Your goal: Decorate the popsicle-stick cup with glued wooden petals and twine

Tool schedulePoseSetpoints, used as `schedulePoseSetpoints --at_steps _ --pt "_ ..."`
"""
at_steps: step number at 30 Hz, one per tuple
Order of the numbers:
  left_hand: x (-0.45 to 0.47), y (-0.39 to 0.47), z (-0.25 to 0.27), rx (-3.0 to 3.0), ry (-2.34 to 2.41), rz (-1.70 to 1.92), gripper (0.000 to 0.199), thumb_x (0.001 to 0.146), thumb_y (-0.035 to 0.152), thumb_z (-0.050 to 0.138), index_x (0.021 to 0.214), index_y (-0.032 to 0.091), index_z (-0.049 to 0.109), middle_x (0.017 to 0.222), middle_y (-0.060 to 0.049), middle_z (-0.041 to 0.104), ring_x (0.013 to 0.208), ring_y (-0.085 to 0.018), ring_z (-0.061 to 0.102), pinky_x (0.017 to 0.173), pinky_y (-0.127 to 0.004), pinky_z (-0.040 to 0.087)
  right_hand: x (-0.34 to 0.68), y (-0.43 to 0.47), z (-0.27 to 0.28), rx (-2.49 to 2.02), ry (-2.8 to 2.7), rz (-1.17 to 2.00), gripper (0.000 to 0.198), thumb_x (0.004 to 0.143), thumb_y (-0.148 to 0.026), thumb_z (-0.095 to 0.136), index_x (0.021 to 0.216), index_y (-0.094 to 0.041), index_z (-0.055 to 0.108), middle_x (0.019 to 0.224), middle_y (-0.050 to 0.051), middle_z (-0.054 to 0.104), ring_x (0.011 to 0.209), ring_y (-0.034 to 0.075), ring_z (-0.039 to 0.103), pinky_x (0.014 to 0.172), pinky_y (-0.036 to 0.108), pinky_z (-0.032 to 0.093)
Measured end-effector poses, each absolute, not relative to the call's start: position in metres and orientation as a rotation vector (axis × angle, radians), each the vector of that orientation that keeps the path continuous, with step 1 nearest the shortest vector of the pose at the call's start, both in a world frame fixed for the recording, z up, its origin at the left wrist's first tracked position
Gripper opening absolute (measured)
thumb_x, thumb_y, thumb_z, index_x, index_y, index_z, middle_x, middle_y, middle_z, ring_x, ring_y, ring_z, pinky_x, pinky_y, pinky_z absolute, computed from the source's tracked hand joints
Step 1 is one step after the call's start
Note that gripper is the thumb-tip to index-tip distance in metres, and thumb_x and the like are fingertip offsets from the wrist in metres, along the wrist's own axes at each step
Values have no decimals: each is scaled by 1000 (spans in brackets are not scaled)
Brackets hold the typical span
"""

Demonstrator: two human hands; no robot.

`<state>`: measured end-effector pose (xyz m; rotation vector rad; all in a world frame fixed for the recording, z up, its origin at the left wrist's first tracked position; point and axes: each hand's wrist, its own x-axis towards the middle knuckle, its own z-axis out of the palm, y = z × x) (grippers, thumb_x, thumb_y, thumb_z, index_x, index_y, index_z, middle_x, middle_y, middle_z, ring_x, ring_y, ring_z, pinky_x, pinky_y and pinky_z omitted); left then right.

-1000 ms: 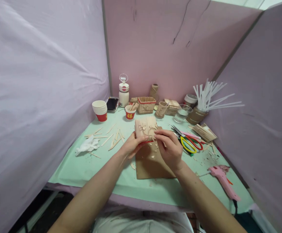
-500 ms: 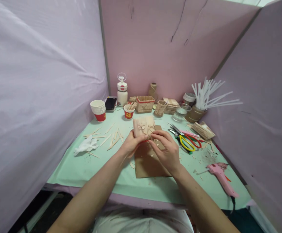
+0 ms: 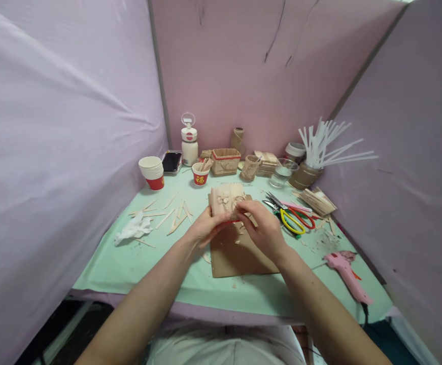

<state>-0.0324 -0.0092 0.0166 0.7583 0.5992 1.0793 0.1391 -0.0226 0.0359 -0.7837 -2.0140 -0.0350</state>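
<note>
A pale wooden box (image 3: 225, 195) with petal-like wood pieces on its face is held up over a brown board (image 3: 239, 258). My left hand (image 3: 207, 225) grips its left side and lower edge, thumb along the front. A red trim shows at the box's bottom edge. My right hand (image 3: 261, 225) is at the box's lower right, fingers bent and pinched against the decorated face. Whatever lies between those fingertips is too small to make out. Small wood chips lie on the board below.
Scissors (image 3: 291, 218) and a pink glue gun (image 3: 346, 274) lie at the right. Wood slivers (image 3: 177, 218) and a crumpled tissue (image 3: 133, 228) are at the left. Behind stand paper cups (image 3: 152, 172), a decorated wooden basket (image 3: 226, 163), a glass bowl (image 3: 282, 174) and white glue sticks (image 3: 319, 144).
My right hand has turned and shifted slightly up over the box's lower right, with the fingers more curled. The box has tilted a little; the left hand keeps its grip. The view has shifted slightly.
</note>
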Motion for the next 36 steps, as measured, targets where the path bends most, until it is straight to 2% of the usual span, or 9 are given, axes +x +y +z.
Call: schedulePoseSetpoints --at_steps 3,7,11,15,19,23,28,31,36 --pt "-33 -9 14 735 641 1057 56 61 33 88 110 17 67 118 -12 69 109 -25 65 97 -36 50 141 -21 35 -788 -2064 25 36 93 -13 52 126 -26 52 116 9 67 105 21 66 86 38 56" --pt "-30 -9 12 764 691 1048 54 67 38 84 114 18 65 117 -12 70 103 -24 68 90 -34 54 133 -26 34 -819 -1996 202 30 92 -15 53 120 -26 54 112 8 66 99 20 65 86 37 55" --pt "-28 -8 9 786 670 1110 59 66 33 85 116 14 61 119 -15 68 103 -26 68 95 -39 51 122 -32 33 -932 -1564 642 24 85 -21 62 109 -25 58 95 3 64 86 17 63 78 32 55" --pt "-31 1 -1 850 813 1286 68 59 31 88 115 16 54 123 -14 65 109 -28 64 99 -45 48 124 -25 29 -912 -1172 982 32 73 -26 74 102 -24 60 91 1 62 84 15 62 77 30 54" --pt "-41 13 -9 1071 1007 1390 77 54 31 90 117 18 48 128 -14 60 119 -29 58 101 -43 45 129 -14 19 -900 -1068 1026 37 69 -26 78 101 -24 60 91 0 62 87 14 61 83 30 52" --pt "-52 21 -11 1300 1141 1323 78 54 34 87 119 17 46 130 -14 57 120 -30 56 101 -42 44 130 -11 8 -905 -1042 1094 38 65 -25 81 98 -22 62 88 -1 64 85 14 61 84 30 50" --pt "-57 20 -13 1382 1219 1224 81 51 31 89 119 15 48 124 -13 61 116 -31 57 100 -43 43 134 -12 2 -931 -988 1227 31 65 -26 81 91 -21 65 79 -3 64 73 11 62 76 28 50" --pt "-55 18 -14 1460 1250 1167 88 48 31 91 124 16 48 128 -14 59 121 -31 54 104 -44 40 137 -13 1 -938 -927 1304 33 62 -31 83 88 -21 65 77 -3 64 70 12 64 74 29 52" --pt "-58 15 -12 1586 1242 1045 91 52 32 89 131 17 45 132 -14 57 124 -32 53 106 -46 40 137 -15 0 -952 -866 1374 38 57 -33 86 86 -20 65 76 -2 66 70 13 67 70 29 53"
